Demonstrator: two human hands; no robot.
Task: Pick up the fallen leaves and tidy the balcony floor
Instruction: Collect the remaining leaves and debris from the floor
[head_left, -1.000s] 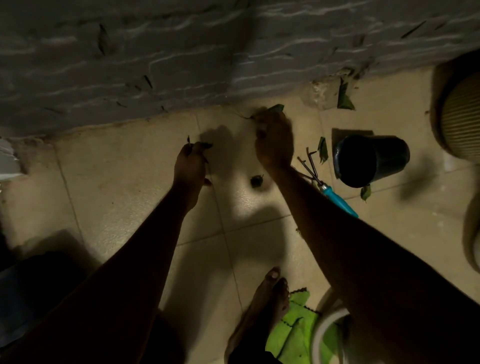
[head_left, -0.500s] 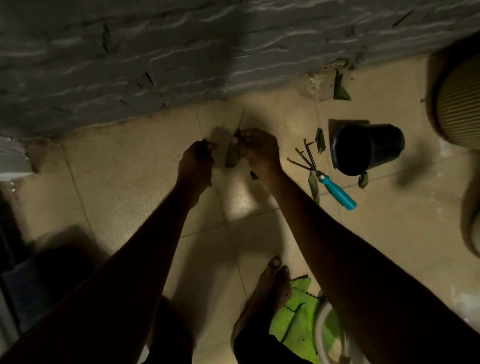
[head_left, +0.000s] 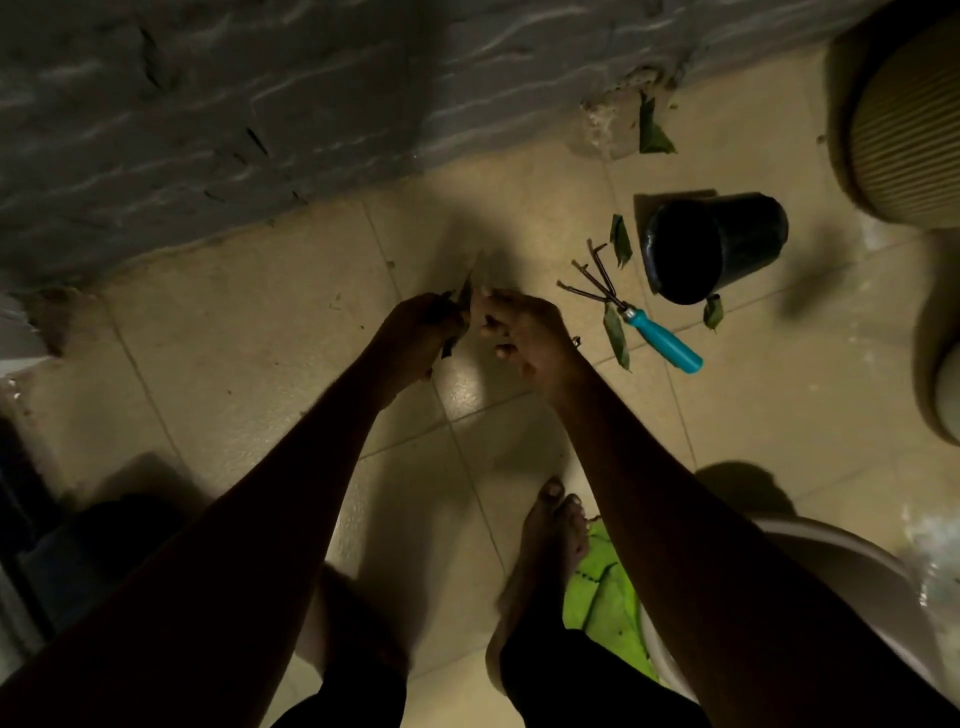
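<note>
Both hands meet above the beige floor tiles (head_left: 249, 332). My left hand (head_left: 421, 332) grips a small bunch of dark leaves (head_left: 464, 297). My right hand (head_left: 524, 332) pinches the same bunch from the right with curled fingers. Loose green leaves still lie on the floor: one by the wall (head_left: 652, 130), one left of the pot (head_left: 620, 240), one beside the rake handle (head_left: 616, 335) and one under the pot (head_left: 712, 312).
A black pot (head_left: 714, 247) lies on its side next to a small hand rake with a blue handle (head_left: 662, 340). A ribbed planter (head_left: 909, 119) stands at the top right. A white basin (head_left: 852, 551) and green cloth (head_left: 608, 587) sit near my bare foot (head_left: 550, 540).
My right hand has come back from the wall with a leaf and joined my left hand. The view has shifted a little toward the right.
</note>
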